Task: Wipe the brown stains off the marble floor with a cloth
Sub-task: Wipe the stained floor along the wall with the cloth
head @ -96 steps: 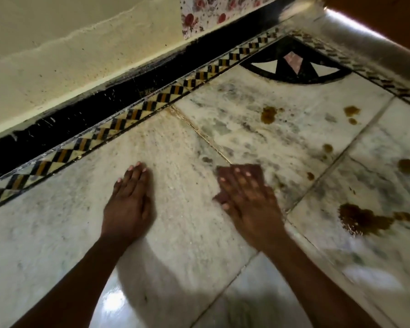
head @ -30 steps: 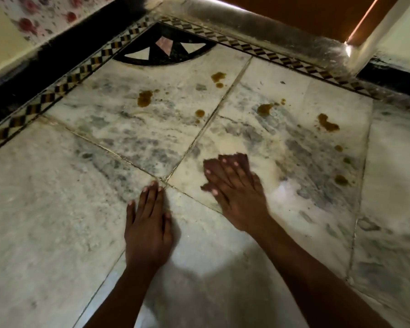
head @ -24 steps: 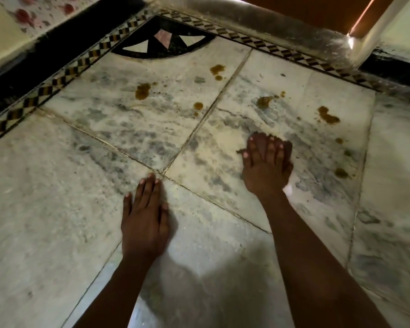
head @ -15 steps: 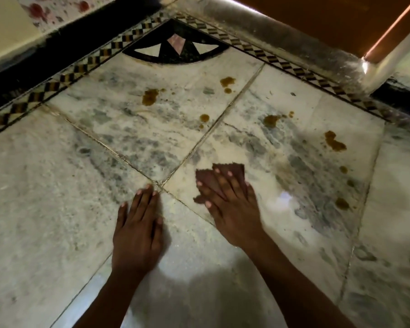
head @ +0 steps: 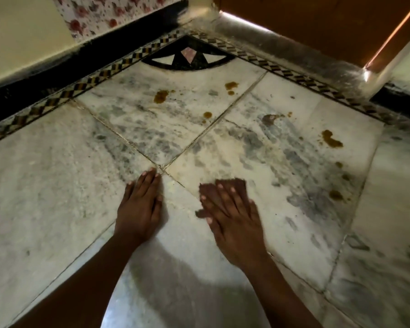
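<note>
Nearest: two bare forearms reaching forward over the pale grey-veined marble floor [head: 57, 197].

Left hand [head: 140, 209]: flat on the floor, fingers together and extended, grip empty, fingertips at the crossing of the tile joints. Judged a brace.

Right hand [head: 232, 218]: just right of the left, palm down, fingers spread and flat, pressing the small dark brown cloth [head: 234, 182] to the floor. No closed grip; the cloth is pinned under the fingers, its edge showing past the fingertips. The hand is blurred.

Beyond, on the same tile: the brown stains lie ahead and to the right of the cloth, well apart from it, namely a smeared patch [head: 270, 118], an elongated blot [head: 331, 142] and small spots [head: 336, 195] near the right joint. The right hand is the nearer.

Farther, on the next tile: three more blots [head: 161, 96].

Farthest: black-and-yellow chequered border strip [head: 100, 75], black fan-shaped corner inlay [head: 189, 56].
</note>
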`<state>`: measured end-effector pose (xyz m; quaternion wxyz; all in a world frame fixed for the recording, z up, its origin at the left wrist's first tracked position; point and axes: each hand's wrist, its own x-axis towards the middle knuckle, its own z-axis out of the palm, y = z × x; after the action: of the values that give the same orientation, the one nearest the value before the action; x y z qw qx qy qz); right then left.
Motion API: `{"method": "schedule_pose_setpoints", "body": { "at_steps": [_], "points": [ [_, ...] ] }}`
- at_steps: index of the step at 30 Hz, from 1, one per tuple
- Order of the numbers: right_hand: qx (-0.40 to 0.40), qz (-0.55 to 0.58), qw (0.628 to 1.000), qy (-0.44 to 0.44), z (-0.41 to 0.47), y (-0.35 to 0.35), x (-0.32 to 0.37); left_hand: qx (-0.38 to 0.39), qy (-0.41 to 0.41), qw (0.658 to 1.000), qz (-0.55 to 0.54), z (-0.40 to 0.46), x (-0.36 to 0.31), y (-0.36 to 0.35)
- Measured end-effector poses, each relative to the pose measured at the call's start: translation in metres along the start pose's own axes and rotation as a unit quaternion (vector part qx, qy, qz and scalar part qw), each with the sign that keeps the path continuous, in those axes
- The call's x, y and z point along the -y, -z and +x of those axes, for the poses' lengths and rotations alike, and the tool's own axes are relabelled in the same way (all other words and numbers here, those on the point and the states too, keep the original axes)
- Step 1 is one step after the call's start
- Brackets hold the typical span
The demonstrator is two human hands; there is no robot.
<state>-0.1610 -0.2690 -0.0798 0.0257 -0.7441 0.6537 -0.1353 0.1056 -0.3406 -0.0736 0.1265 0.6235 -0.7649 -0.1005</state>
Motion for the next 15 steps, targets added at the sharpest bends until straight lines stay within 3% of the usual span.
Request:
{"method": "schedule_pose_setpoints", "body": {
  "at_steps": [4,7,9,13,15],
  "points": [
    [-0.027,-0.008,0.989,-0.145,-0.002,0.013,-0.061,0.006,0.005,1.0,-0.012,-0.004,-0.027,-0.01],
    [0.056,0.018,0.976,-0.208,0.027,0.019,-0.058,0.017,0.029,0.999,-0.017,-0.012,-0.063,-0.02],
    [0.082,0.026,0.98,-0.178,0.027,0.018,-0.053,0.015,0.048,0.998,-0.031,-0.015,-0.088,-0.025],
    [-0.014,-0.011,0.999,-0.039,-0.011,0.013,-0.07,-0.001,0.044,0.999,-0.006,-0.015,-0.12,-0.039],
    [-0.027,-0.012,0.998,-0.053,0.0,0.004,-0.09,-0.009,0.048,0.999,0.004,-0.012,-0.122,-0.043]
  ]
}}
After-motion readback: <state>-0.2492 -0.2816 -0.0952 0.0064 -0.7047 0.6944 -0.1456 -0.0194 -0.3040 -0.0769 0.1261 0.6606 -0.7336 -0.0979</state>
